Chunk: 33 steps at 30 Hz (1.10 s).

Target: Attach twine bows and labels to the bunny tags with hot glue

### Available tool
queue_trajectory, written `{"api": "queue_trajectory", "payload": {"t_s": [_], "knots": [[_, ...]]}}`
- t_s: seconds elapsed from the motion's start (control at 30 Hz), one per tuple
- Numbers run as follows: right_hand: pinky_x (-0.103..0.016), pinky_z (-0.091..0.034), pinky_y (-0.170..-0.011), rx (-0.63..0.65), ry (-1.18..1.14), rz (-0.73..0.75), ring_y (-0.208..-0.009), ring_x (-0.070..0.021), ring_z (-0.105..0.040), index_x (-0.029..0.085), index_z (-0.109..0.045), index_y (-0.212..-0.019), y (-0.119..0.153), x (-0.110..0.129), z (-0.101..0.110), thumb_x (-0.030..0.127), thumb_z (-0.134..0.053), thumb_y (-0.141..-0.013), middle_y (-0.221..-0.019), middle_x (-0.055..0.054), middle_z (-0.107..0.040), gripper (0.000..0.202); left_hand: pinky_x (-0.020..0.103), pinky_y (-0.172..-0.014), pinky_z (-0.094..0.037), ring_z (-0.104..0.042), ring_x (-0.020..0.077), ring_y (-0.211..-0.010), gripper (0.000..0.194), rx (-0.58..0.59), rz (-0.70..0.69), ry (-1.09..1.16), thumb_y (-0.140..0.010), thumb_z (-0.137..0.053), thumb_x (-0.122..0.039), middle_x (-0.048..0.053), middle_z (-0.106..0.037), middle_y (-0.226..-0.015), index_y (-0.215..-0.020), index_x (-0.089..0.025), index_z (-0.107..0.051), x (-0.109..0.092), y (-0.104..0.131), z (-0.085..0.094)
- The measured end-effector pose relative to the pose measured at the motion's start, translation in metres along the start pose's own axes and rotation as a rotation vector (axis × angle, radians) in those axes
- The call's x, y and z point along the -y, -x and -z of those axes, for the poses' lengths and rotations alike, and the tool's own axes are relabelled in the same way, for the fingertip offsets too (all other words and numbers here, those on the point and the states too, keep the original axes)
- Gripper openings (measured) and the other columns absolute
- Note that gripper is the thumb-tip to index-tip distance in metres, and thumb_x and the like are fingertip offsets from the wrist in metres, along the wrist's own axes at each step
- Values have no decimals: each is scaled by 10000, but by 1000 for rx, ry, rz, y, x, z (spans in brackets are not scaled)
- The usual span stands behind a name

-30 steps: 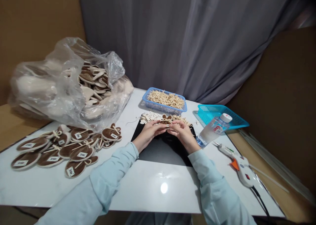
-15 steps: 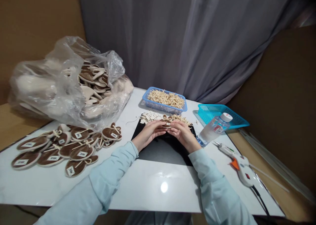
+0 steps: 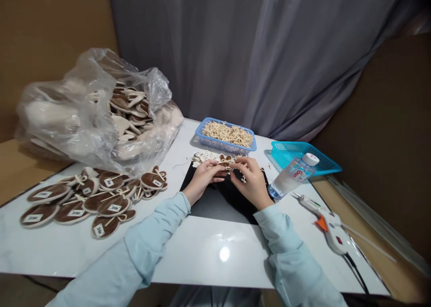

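Note:
Over a black mat (image 3: 218, 206), both hands meet at a small brown plush rabbit-head patch (image 3: 225, 159) with two ears, a cream bow and a white label. My left hand (image 3: 204, 177) pinches its left side, fingers closed. At its right edge, my right hand (image 3: 251, 181) has thumb and index finger closed on it, the other fingers bent. Part of the patch is hidden by the fingertips. Just behind lie a pile of white labels (image 3: 207, 157) and some loose cream bows (image 3: 243, 178), partly covered by my right hand.
Finished-looking brown patches (image 3: 114, 206) lie in a heap at left, before a clear plastic bag (image 3: 81, 118) of more pieces. A blue basket (image 3: 224, 146) of cream bows stands behind. At right are a turquoise basket (image 3: 323, 163), water bottle (image 3: 292, 177) and glue gun (image 3: 332, 228).
My right hand's fingers have parted and shifted on the patch, showing more of the bows behind. My left hand still grips its left side. The view has shifted slightly.

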State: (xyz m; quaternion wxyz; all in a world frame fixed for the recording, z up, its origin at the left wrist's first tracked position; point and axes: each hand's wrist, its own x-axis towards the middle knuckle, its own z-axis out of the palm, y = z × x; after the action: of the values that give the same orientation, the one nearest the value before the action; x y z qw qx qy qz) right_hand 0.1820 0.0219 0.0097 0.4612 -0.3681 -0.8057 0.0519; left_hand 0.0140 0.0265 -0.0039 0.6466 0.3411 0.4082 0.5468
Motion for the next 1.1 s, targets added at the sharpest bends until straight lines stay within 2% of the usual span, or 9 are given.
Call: {"api": "queue_trajectory", "payload": {"t_s": [0.13, 0.3, 0.57, 0.9, 1.1], "knots": [[-420, -490, -820, 32, 135, 122, -935, -249, -578, 229, -685, -968, 0, -2, -1, 184, -588, -858, -990, -99, -646, 153, 186, -532, -529, -711, 138, -624, 192, -8, -9, -21, -691, -721, -93, 5, -721, -680, -787, -169, -573, 0, 0, -1], [-399, -503, -799, 48, 219, 185, -929, -241, -592, 235, -685, -952, 1, -4, -2, 179, -586, -868, -968, -85, -668, 140, 182, -523, -535, -704, 130, -601, 189, -11, -16, -32, -694, -714, -88, -2, -710, -654, -781, -167, -566, 0, 0, -1], [-362, -501, -782, 62, 239, 208, -894, -228, -597, 204, -687, -917, 0, -4, -2, 166, -604, -866, -918, -80, -681, 104, 176, -540, -538, -692, 113, -585, 177, -14, -16, -25, -692, -711, -82, 2, -709, -648, -773, -159, -574, 1, 0, 0], [-371, -505, -766, 77, 237, 199, -875, -224, -595, 239, -692, -928, 1, -4, -2, 183, -580, -883, -909, -65, -680, 133, 199, -578, -547, -695, 120, -590, 187, -20, -7, -12, -682, -730, -84, 6, -710, -655, -762, -160, -578, 1, 1, -2], [-353, -509, -753, 76, 252, 215, -853, -220, -598, 217, -694, -919, 0, -2, -2, 173, -580, -887, -890, -73, -683, 127, 197, -576, -539, -694, 122, -602, 174, -24, -1, 5, -682, -720, -72, 7, -712, -660, -755, -159, -589, 1, 2, -2]]}}
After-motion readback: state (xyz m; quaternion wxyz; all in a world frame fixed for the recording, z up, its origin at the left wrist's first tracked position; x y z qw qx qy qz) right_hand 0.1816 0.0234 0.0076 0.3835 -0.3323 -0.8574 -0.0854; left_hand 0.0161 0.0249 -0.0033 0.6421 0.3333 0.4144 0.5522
